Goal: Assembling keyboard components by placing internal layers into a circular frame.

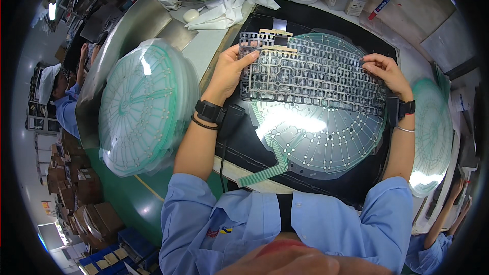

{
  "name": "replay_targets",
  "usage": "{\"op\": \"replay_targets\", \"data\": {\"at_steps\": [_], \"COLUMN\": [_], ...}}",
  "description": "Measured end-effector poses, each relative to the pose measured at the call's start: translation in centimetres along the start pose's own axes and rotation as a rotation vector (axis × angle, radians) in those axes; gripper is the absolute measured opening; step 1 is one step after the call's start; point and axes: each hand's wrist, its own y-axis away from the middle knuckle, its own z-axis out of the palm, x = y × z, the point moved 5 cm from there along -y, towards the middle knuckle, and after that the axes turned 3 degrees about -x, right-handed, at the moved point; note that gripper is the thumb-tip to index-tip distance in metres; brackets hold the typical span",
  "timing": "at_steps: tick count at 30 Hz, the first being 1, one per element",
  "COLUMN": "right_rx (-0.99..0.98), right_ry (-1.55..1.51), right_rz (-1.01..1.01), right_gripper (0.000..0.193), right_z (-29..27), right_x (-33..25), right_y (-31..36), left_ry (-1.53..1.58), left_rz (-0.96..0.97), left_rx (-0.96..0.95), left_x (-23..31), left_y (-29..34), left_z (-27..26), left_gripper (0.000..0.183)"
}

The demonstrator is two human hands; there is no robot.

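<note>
A glossy green floor (122, 186) crossed by a yellow line (148, 187) lies left of the bench (206, 46), near stacked cardboard boxes (104, 219) and blue crates (135, 247), while a bright lamp (52, 9) glows at upper left.

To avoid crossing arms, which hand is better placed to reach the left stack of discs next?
Your left hand, probably: it holds the dark grid by its end nearer the stack; your right hand is at the far end.

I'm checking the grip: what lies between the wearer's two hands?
In the head view, a dark slotted sheet spans from the left hand to the right hand, over part of a round sheet.
</note>
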Motion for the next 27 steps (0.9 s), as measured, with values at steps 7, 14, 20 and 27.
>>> {"op": "replay_targets", "data": {"at_steps": [7, 14, 20, 27], "right_rx": [0.009, 0.053, 0.063, 0.055], "right_ry": [0.041, 0.064, 0.044, 0.026], "right_rz": [-0.092, -0.099, -0.114, -0.087], "right_gripper": [0.016, 0.010, 0.010, 0.010], "right_z": [0.44, 0.49, 0.36, 0.24], "right_x": [-0.30, -0.52, -0.26, -0.17], "right_y": [-0.40, -0.45, -0.50, -0.46], "left_ry": [-0.029, 0.008, 0.005, 0.005], "left_rz": [0.000, 0.004, 0.015, 0.017], "left_rx": [-0.018, 0.015, 0.005, -0.004], "left_x": [0.11, 0.11, 0.26, 0.09], "left_y": [0.05, 0.06, 0.10, 0.01], "left_z": [0.18, 0.16, 0.31, 0.22], "left_gripper": [0.024, 0.021, 0.020, 0.021]}}
